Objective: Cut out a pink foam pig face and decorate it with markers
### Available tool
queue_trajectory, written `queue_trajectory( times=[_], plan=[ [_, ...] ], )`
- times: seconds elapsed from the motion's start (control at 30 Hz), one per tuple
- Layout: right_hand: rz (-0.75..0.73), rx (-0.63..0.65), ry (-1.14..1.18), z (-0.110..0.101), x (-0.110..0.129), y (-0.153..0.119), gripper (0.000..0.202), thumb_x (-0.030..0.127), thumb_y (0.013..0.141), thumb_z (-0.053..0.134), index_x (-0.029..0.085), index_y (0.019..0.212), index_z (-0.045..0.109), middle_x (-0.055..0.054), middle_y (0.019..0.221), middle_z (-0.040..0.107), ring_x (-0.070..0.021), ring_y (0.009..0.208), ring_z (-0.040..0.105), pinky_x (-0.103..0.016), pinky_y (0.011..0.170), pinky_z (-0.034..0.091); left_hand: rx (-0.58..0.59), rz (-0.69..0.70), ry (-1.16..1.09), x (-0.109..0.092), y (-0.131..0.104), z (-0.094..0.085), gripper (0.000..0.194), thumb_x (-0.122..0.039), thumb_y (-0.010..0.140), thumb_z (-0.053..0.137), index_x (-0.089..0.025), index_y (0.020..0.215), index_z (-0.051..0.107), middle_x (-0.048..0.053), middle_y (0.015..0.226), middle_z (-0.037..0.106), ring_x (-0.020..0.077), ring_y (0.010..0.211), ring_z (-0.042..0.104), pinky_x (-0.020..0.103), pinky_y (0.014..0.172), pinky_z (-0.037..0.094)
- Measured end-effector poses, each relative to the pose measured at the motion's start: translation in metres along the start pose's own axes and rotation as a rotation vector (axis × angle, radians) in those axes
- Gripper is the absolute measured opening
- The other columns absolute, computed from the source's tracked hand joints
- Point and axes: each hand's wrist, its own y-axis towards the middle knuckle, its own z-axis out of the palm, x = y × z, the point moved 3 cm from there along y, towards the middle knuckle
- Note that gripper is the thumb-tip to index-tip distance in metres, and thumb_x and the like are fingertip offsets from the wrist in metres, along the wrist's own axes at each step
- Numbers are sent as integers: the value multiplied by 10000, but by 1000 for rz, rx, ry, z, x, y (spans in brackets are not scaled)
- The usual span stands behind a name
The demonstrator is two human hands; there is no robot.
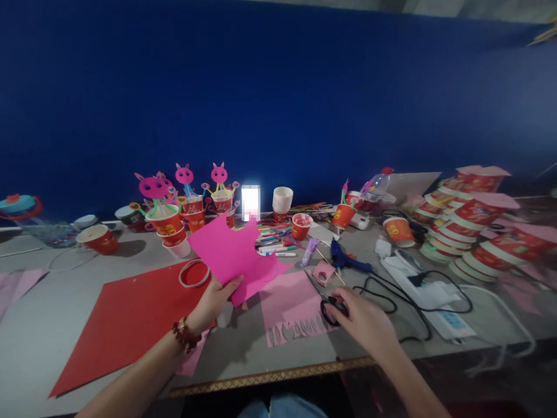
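Note:
My left hand pinches the lower edge of a bright pink paper sheet, raised above the table, with rounded bites cut from its far and right edges. A faint circle outline shows near its right side. In my right hand are black-handled scissors, fingers at the handle loops and blades pointing away to the upper left. Under the blades lies a pale pink sheet, with a row of leaf-shaped cutouts along its near edge. A small pink scrap with a round hole lies beside the scissors.
A red sheet with a tape ring lies left. Decorated paper cups stand behind, near scattered markers. At right are a blue glue gun, cables, a power strip and leaning cup stacks.

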Motion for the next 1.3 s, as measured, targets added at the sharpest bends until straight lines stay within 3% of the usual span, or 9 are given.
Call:
queue_trajectory(
  times=[0.23, 0.4, 0.57, 0.7, 0.8, 0.9, 1.03, 1.1, 1.3],
  plan=[
    [80, 138, -95, 5, -5, -6, 118, 342, 822, 600, 241, 797, 546, -13, 772, 714, -216, 693, 694, -269, 567, 403, 63, -37, -86, 14, 4, 13, 440, -504, 779, 695, -110, 585, 673, 75, 515, 678, 141, 469, 589, 223, 501, 462],
    [113, 247, -135, -2, -9, -5, 56, 255, 763, 610, 226, 803, 582, -26, 791, 726, -221, 730, 694, -278, 629, 418, 31, -24, -129, 19, 3, 9, 430, -508, 775, 703, -110, 613, 684, 75, 533, 693, 139, 485, 595, 218, 523, 471],
    [153, 264, -119, -7, -10, -1, 31, 243, 737, 582, 219, 722, 595, -45, 772, 726, -231, 720, 672, -291, 626, 409, 6, -13, -159, 18, 1, 8, 439, -520, 752, 725, -110, 603, 685, 78, 527, 693, 135, 469, 590, 206, 485, 453],
    [235, 225, 163, -14, -14, 5, 92, 310, 727, 599, 226, 752, 628, -19, 691, 691, -215, 660, 638, -277, 580, 408, -41, -12, -201, 19, 0, 6, 434, -521, 737, 735, -110, 611, 682, 83, 521, 693, 153, 463, 612, 217, 477, 466],
    [304, 277, 662, -12, -8, 12, 245, 407, 718, 641, 208, 860, 627, -21, 709, 669, -177, 577, 590, -245, 490, 403, -83, -3, -245, 20, 1, 4, 421, -516, 728, 745, -106, 650, 688, 83, 530, 697, 170, 482, 636, 239, 512, 498],
    [315, 324, 1083, 1, 15, 24, 373, 478, 700, 722, 194, 908, 597, -26, 760, 660, -128, 527, 531, -214, 441, 394, -118, 9, -278, 19, 2, 3, 414, -511, 723, 755, -102, 693, 702, 86, 568, 713, 179, 507, 655, 257, 544, 523],
    [230, 304, 1172, 35, 52, 44, 470, 627, 777, 665, 163, 823, 609, -19, 644, 620, -83, 440, 434, -193, 397, 323, -164, 47, -274, 16, -1, 3, 435, -543, 733, 737, -109, 704, 726, 90, 599, 726, 191, 556, 676, 257, 568, 534],
    [200, 321, 1179, 53, 67, 53, 512, 669, 737, 686, 167, 769, 585, 6, 577, 578, -72, 407, 396, -187, 375, 273, -198, 81, -232, 14, -3, 3, 459, -568, 745, 714, -114, 686, 739, 98, 625, 735, 201, 602, 689, 260, 606, 545],
    [134, 378, 1319, 74, 99, 66, 516, 672, 663, 746, 213, 755, 530, 21, 647, 560, -101, 481, 469, -206, 427, 355, -316, 106, -184, 19, -2, 1, 498, -635, 675, 733, -137, 701, 751, 85, 676, 747, 211, 637, 687, 264, 620, 553]
  ],
)
